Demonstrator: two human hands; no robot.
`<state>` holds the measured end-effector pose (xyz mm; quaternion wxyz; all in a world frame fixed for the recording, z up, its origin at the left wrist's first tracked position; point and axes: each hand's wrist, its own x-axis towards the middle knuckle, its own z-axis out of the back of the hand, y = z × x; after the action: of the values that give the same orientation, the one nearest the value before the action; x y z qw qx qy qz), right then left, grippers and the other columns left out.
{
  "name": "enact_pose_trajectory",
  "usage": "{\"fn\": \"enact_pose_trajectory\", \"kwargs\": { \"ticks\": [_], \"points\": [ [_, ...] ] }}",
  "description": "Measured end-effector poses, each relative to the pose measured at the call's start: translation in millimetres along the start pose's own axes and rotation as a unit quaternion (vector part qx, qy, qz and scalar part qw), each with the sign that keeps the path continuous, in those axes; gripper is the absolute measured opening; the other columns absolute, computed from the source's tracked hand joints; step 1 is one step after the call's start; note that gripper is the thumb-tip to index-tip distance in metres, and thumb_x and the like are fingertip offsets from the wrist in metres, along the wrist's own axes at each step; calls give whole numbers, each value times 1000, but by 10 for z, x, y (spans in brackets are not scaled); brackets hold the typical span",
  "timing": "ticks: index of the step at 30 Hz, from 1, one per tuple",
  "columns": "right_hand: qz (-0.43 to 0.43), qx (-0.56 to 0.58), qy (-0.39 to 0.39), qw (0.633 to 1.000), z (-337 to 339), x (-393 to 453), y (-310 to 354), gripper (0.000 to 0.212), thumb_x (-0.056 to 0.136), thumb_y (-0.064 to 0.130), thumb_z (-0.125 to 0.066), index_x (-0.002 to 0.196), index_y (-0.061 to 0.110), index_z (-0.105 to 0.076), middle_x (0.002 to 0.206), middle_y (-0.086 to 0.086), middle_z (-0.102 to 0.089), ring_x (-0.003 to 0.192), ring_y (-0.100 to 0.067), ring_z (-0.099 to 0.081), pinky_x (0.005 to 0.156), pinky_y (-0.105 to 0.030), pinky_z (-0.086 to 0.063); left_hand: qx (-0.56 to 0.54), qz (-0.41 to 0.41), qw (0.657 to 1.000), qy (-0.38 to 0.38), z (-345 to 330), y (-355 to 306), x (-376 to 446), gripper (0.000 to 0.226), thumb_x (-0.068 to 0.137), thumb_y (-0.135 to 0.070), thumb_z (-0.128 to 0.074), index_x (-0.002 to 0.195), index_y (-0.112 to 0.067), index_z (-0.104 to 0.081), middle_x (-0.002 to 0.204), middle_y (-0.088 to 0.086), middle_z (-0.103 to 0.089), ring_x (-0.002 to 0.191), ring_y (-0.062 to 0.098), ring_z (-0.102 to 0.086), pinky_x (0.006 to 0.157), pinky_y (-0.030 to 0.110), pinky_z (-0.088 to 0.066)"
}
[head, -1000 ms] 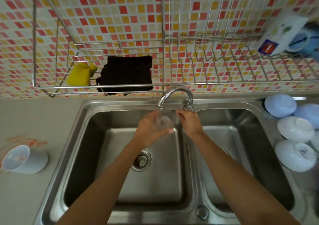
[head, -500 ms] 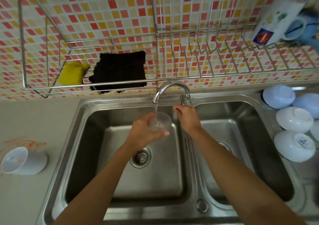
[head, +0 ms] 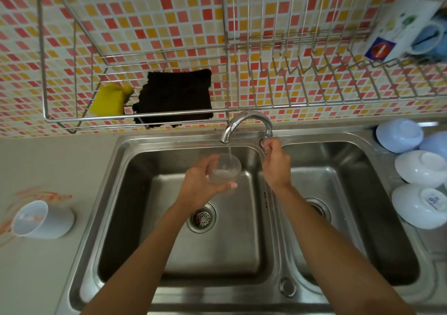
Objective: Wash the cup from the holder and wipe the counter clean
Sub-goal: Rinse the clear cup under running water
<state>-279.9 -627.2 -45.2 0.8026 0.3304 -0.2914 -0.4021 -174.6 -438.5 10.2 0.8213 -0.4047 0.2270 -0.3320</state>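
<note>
**Cup under the running tap**

Forearms reach in from the near edge, over the double sink (head: pixel 135 160). Above the left basin the left hand (head: pixel 200 186) is wrapped around a clear cup (head: pixel 225 169), thumb on the near side, fingers round the far wall, holding it upright under the tap (head: pixel 246 123). A thin stream falls into it and water is pooling in the bottom. The right hand (head: pixel 275 162) is closed on the tap handle at the spout's base, fingertips pinched together on it.

The cup looks like thin clear plastic: probably light, a little flexible, and slick once wet. Its weight should grow as it fills, so a full wrap round the middle of the wall seems the safest hold; squeezing at the rim would likely deform it.

Left on the counter (head: pixel 48 160), a pale cup (head: pixel 43 220) lies on its side amid orange smears, not yet wiped. Beyond, on the wall rack (head: pixel 135 116), sit a yellow sponge (head: pixel 108 101) and a dark cloth (head: pixel 174 97), likely candidates for the wiping. Upturned bowls (head: pixel 420 169) rest at right.
</note>
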Motion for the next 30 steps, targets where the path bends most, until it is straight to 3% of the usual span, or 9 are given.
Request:
{"fn": "enact_pose_trajectory", "kwargs": {
  "ticks": [3,8,13,18,22,27,30],
  "points": [
    [-35,24,-11,999,20,-7,36,12,97,2,-43,103,11,-49,97,-10,-68,84,-29,-65,68,-31,-49,-8,-14,1000,1,4,-21,33,88,51,-49,-89,129,-29,-53,116,-11,-64,107,6,-61,94,34,-54],
    [-49,19,-5,999,21,-8,82,22,92,-7,-45,102,12,-46,102,-10,-67,88,-28,-65,72,-36,-53,-13,-31,999,-2,14,-49,54,86,53,-46,-90,129,-29,-52,118,-12,-62,108,7,-61,94,33,-54],
    [-47,-8,13,999,70,-2,87,25,90,-9,-43,103,12,-47,89,-7,-62,74,-25,-59,62,-30,-40,-19,-38,999,-5,-40,-39,45,84,54,-45,-90,128,-30,-53,118,-10,-62,107,7,-61,92,32,-55],
    [-53,-19,22,998,84,-2,109,24,91,-7,-45,104,12,-47,88,-7,-60,74,-24,-57,62,-29,-40,-25,-22,999,-9,-59,20,54,90,50,-57,-87,129,-31,-52,118,-10,-63,107,8,-62,92,34,-55],
    [-53,-35,20,998,68,-10,101,22,92,-5,-45,105,13,-48,84,-7,-59,71,-25,-56,61,-31,-41,11,-18,1000,1,-49,85,-16,84,54,-51,-88,127,-29,-52,118,-10,-58,107,8,-58,94,29,-52],
    [-58,-28,-14,998,63,-48,125,12,97,5,-44,107,10,-49,89,-12,-65,77,-31,-60,61,-30,-37,17,61,998,-26,-82,417,-262,78,56,-40,-90,124,-23,-54,116,-6,-53,103,11,-54,86,24,-46],
    [-70,-9,-35,997,65,-184,126,26,100,15,-44,125,13,-49,97,-17,-68,84,-35,-64,65,-31,-43,49,120,991,2,-118,675,-457,79,58,-31,-90,126,-22,-50,119,-3,-46,104,15,-51,84,23,-44]
  ]
}}
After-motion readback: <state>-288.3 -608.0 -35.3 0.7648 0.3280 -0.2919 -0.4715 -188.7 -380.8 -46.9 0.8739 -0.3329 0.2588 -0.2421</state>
